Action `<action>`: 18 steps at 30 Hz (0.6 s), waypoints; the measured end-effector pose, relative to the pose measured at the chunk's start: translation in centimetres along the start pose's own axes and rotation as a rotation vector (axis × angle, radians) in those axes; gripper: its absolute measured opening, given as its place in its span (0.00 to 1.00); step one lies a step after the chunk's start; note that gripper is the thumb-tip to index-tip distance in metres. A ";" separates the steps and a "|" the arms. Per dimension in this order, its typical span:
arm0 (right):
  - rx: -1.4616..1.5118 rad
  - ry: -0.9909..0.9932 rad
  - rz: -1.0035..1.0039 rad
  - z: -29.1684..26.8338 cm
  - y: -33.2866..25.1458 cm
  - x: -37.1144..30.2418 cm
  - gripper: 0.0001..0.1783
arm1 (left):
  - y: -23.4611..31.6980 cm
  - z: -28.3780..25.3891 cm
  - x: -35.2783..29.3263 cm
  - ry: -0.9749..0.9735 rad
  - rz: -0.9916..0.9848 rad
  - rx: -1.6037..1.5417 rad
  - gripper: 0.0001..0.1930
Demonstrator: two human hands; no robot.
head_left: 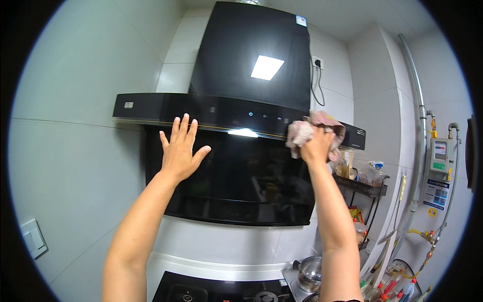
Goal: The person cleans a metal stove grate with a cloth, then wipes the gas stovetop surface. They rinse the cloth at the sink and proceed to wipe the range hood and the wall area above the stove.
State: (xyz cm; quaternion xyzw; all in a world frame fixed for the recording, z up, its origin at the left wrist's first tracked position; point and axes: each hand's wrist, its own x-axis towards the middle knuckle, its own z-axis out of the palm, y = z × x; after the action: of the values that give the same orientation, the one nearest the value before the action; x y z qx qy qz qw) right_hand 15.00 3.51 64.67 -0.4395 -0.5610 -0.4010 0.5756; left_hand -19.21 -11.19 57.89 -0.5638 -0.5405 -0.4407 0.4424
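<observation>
A black shelf rack (363, 189) carries clear plastic packages (371, 176)

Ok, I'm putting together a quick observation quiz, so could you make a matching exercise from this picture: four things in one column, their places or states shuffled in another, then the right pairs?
Things:
1. crumpled pink cloth
2. bare left hand
3. round shiny metal pot
4. grey box-shaped meter

Places or states:
A. at the picture's right, beside grey metal pipes
B. right of the flat black stove
C. bunched in the right hand
D. spread open at the glossy black range hood, holding nothing

Right pairs: 1-C, 2-D, 3-B, 4-A
</observation>
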 end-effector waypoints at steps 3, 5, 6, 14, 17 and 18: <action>0.100 -0.008 -0.060 0.3 -11.9 0.0 0.35 | -3.0 -1.4 -2.0 0.020 0.015 -0.029 0.39; 0.154 0.242 -0.168 1.6 -18.2 0.1 0.33 | -4.7 -2.1 -3.3 0.002 0.044 -0.045 0.40; 0.213 0.065 -0.169 0.3 -21.5 0.1 0.34 | -5.9 -2.5 -3.6 0.002 0.065 -0.041 0.40; 0.497 0.254 -0.366 2.8 -40.3 0.2 0.31 | -17.1 -5.8 -4.5 0.046 -0.145 -0.005 0.36; 0.531 0.004 -0.431 2.9 -46.3 -0.2 0.29 | -20.2 -6.0 -5.3 0.167 -0.187 -0.093 0.34; 0.564 0.051 -0.455 3.4 -48.2 -0.3 0.29 | -21.2 -5.6 -5.5 0.240 -0.169 -0.136 0.34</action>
State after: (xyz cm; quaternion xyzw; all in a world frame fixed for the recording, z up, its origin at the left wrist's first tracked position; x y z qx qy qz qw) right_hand -32.03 -7.38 67.02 -0.1171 -0.7186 -0.3589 0.5840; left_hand -40.61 -17.37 54.27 -0.4882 -0.4980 -0.5764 0.4259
